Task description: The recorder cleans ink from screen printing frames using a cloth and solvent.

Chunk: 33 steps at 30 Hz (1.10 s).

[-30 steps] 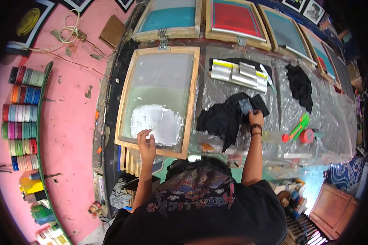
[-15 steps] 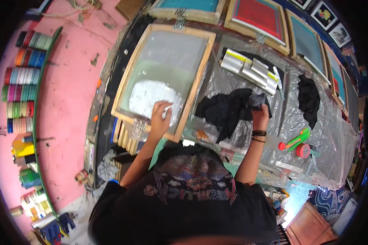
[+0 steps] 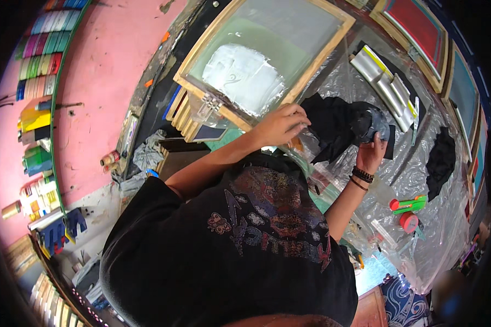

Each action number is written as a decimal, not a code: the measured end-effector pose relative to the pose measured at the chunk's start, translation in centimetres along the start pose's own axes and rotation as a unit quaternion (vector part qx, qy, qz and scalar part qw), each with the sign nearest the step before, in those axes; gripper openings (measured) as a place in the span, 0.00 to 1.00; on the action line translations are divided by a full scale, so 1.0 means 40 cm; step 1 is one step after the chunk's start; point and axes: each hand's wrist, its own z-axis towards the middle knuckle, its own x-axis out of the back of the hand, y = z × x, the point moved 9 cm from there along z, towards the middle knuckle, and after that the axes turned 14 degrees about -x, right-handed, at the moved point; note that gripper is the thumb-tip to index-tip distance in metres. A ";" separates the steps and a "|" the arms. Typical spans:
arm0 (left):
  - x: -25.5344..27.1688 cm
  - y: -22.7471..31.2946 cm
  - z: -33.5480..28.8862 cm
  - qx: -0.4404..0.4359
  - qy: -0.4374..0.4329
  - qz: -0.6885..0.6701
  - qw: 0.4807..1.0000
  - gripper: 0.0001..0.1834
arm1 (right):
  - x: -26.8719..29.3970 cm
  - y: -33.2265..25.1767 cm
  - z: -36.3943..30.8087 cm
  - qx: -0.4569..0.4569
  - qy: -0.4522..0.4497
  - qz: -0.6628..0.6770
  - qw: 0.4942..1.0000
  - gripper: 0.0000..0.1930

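Note:
A screen-printing frame (image 3: pixel 186 82) of pale wood stands over the left of the table, with a white patch (image 3: pixel 243 76) on its mesh. Just off its near right corner is my left hand (image 3: pixel 283 124), fingers curled together; whatever they may hold is hidden. Black cloth (image 3: pixel 330 128) lies bunched on the clear plastic sheet (image 3: pixel 406 169), beside those fingers. At the cloth's right side, my right hand (image 3: pixel 371 152) is closed on a rounded, shiny dark grey thing (image 3: pixel 375 121) whose kind does not show. A metal hinge clamp (image 3: pixel 208 106) grips the frame's near edge.
Silver squeegees (image 3: pixel 384 87) lie beyond my right hand. Farther right are another black cloth (image 3: pixel 441 163), a green tool (image 3: pixel 409 204) and a red roll (image 3: pixel 409 222). More screens (image 3: pixel 417 24) line the far side. Stacked frames (image 3: pixel 185 117) sit below the clamp; jars (image 3: pixel 43 65) fill a wall shelf.
My left hand has left the white patch on the mesh and moved right, off the frame toward the black cloth. My right hand still grips the dark grey thing. The whole view has turned.

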 end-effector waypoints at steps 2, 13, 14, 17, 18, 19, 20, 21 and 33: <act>0.046 -0.016 -0.018 0.014 0.020 0.007 1.000 0.09 | -0.026 0.025 0.006 -0.017 -0.028 -0.021 0.999 0.21; 0.347 -0.162 -0.264 0.183 0.178 0.050 0.966 0.10 | -0.381 0.220 0.031 -0.121 -0.197 -0.081 0.970 0.26; 0.365 -0.177 -0.283 0.181 0.179 0.045 0.966 0.10 | -0.417 0.234 0.023 -0.138 -0.205 -0.078 0.966 0.25; 0.426 -0.223 -0.336 0.153 0.167 0.120 0.966 0.10 | -0.486 0.286 0.014 -0.150 -0.230 -0.115 0.955 0.25; 0.446 -0.248 -0.359 0.158 0.175 0.122 0.964 0.10 | -0.504 0.299 0.009 -0.144 -0.223 -0.140 0.954 0.23; 0.474 -0.269 -0.376 0.164 0.182 0.124 0.962 0.10 | -0.513 0.315 0.011 -0.143 -0.220 -0.143 0.954 0.23; 0.500 -0.292 -0.390 0.163 0.183 0.119 0.962 0.10 | -0.517 0.335 0.013 -0.147 -0.215 -0.155 0.953 0.23; 0.533 -0.315 -0.405 0.160 0.193 0.132 0.959 0.10 | -0.525 0.357 0.014 -0.151 -0.210 -0.167 0.951 0.23; 0.882 -0.650 -0.634 0.229 0.280 0.167 0.917 0.12 | -0.563 0.423 0.073 0.023 0.099 -0.289 0.952 0.04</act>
